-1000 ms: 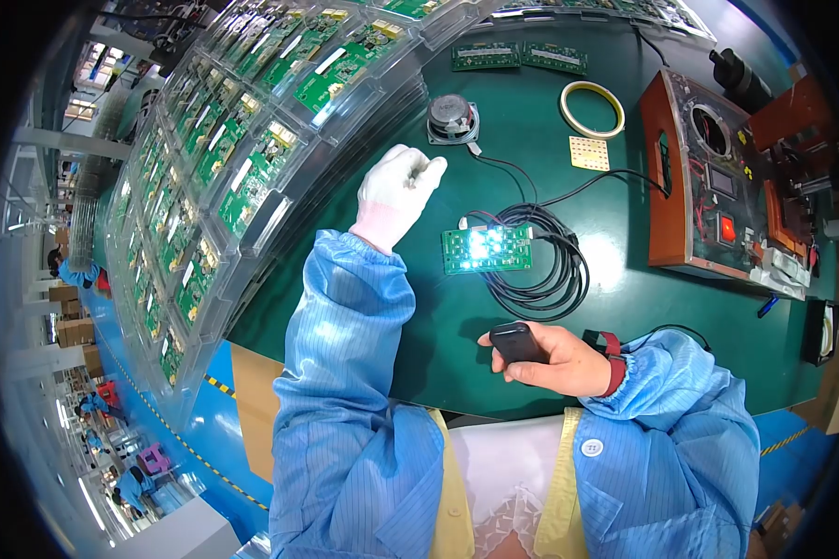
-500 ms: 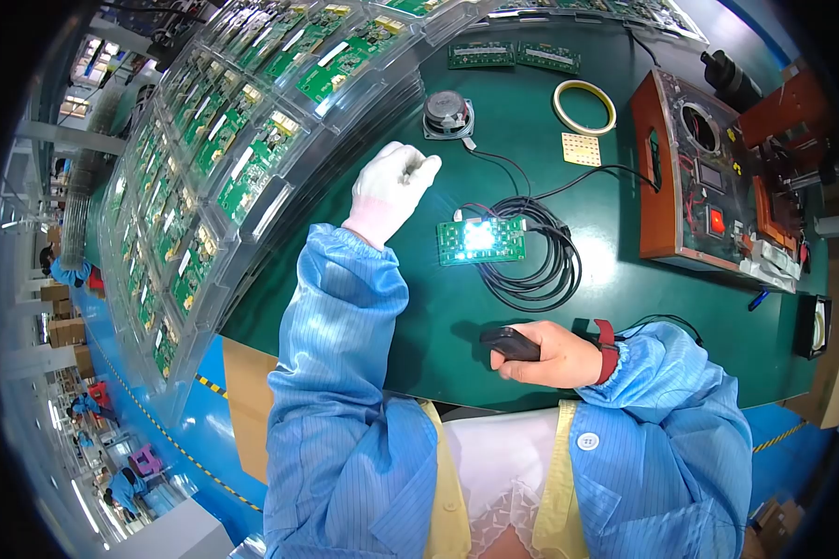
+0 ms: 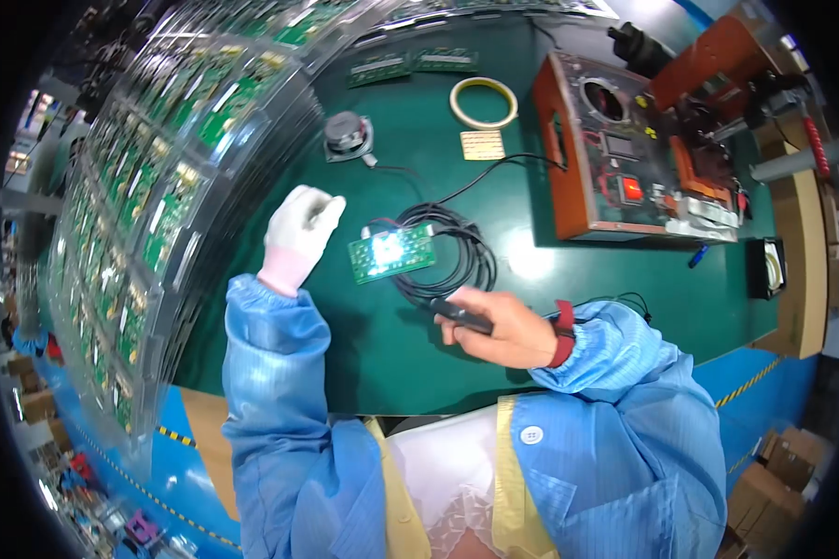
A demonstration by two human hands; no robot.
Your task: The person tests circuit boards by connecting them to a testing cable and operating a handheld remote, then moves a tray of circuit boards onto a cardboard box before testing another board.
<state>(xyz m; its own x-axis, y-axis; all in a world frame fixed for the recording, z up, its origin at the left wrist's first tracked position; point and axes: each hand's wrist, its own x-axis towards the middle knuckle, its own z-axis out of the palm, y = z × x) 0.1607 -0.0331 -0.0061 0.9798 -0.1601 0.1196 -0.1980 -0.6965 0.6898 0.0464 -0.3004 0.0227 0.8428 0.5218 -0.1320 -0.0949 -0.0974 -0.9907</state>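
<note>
My left hand (image 3: pixel 300 233), in a white glove, is closed with curled fingers over the green table (image 3: pixel 373 345), left of the lit circuit board; whatever it may hold is hidden. Bare but for a red wrist strap (image 3: pixel 563 333), my right hand (image 3: pixel 503 328) grips a small black device (image 3: pixel 462 316) near the board's lower right. The green circuit board (image 3: pixel 391 253) glows with bright white lights and lies partly on a coil of black cable (image 3: pixel 471 252). A round speaker (image 3: pixel 347 136) with a wire sits above my left hand.
Clear trays of green boards (image 3: pixel 158 200) are stacked at the left. An orange-sided test box (image 3: pixel 615 149) stands at the right. Toward the back lie a tape roll (image 3: pixel 484 103), a sticker sheet (image 3: pixel 482 145) and two boards (image 3: pixel 446 61). A blue pen (image 3: pixel 698 256) lies farther right.
The camera view has turned, so the table items appear farther left. My right hand, still holding the black device, has moved up closer to the cable coil and lit board.
</note>
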